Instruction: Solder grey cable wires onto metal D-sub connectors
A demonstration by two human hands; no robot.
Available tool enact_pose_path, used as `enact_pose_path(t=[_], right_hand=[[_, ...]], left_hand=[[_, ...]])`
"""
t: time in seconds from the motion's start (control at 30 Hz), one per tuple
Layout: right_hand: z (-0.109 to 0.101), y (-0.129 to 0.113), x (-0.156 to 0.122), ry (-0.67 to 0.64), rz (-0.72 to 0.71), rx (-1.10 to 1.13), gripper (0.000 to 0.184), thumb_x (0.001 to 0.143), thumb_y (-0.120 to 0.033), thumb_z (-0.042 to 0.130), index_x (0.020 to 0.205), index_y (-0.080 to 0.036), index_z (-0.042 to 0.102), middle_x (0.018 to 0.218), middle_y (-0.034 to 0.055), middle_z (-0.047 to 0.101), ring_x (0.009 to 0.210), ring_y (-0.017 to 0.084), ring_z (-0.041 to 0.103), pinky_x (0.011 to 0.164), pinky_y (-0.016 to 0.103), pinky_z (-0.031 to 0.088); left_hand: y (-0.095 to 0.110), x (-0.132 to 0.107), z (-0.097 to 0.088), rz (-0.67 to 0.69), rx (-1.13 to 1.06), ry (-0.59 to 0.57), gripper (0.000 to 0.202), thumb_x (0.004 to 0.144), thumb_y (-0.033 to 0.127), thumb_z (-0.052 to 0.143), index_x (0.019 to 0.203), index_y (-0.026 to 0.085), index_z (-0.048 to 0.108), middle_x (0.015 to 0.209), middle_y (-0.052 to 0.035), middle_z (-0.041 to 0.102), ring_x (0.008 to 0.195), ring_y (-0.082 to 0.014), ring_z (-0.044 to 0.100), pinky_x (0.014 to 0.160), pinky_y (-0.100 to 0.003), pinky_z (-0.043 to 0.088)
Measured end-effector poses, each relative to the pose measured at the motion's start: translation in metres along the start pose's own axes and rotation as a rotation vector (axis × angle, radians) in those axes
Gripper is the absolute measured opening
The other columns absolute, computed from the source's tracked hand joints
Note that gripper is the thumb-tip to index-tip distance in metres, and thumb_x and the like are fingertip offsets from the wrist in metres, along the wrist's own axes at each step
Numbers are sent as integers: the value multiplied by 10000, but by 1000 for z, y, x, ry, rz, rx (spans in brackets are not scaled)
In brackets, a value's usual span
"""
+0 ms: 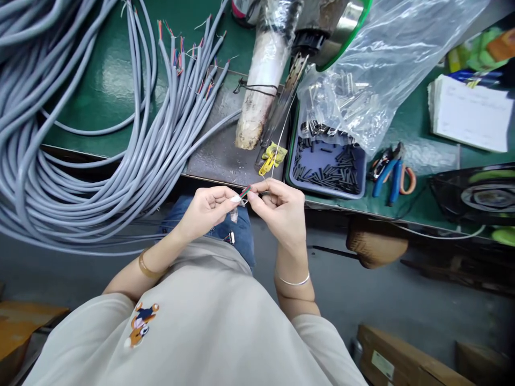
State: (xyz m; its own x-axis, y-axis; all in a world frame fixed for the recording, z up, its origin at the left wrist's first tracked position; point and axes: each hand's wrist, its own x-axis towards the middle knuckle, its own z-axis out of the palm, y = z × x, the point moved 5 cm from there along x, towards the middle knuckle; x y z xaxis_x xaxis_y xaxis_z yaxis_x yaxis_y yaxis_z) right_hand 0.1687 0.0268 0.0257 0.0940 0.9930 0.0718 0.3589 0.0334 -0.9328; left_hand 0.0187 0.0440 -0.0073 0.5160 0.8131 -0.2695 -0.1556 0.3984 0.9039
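Cables point(147, 182) heaped alongside, tray point(362, 174) near, left hand point(208, 208) and right hand point(281, 206), grip pinching wires point(245, 191)

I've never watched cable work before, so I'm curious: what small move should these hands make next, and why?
Probably ease the thin coloured wires apart: they lie close together where the left hand and right hand meet, and red and green show side by side there, so separating them looks sensible.

smooth plastic cables point(132, 177); held wires point(245, 191) perhaps plastic
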Motion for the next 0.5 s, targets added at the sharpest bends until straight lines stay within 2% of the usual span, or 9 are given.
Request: enact_pose_path(t=[0.17,0.33,0.5], right_hand=[[2,6,0,-23,43,70,110,840,-245,662,753,-181,680,713,-40,616,447,17,247,438,234,172],[1,4,-2,14,33,85,82,819,-240,680,762,-182,667,745,-37,623,438,9,249,424,230,162],[-1,6,-2,22,81,98,95,814,-253,683,756,-180,667,731,-35,630,428,8,237,414,232,141]], left_hand=[[-1,1,1,-6,-37,-16,441,798,546,790,771,128,649,570,-5,633,351,-26,362,348,-190,207],[3,2,2,-11,9,3,462,797,566,782,752,130,634,587,-15,639,365,-26,370,360,-193,219],[5,2,4,-4,44,7,481,797,590,769,758,131,632,591,-10,633,376,-24,362,365,-195,231]])
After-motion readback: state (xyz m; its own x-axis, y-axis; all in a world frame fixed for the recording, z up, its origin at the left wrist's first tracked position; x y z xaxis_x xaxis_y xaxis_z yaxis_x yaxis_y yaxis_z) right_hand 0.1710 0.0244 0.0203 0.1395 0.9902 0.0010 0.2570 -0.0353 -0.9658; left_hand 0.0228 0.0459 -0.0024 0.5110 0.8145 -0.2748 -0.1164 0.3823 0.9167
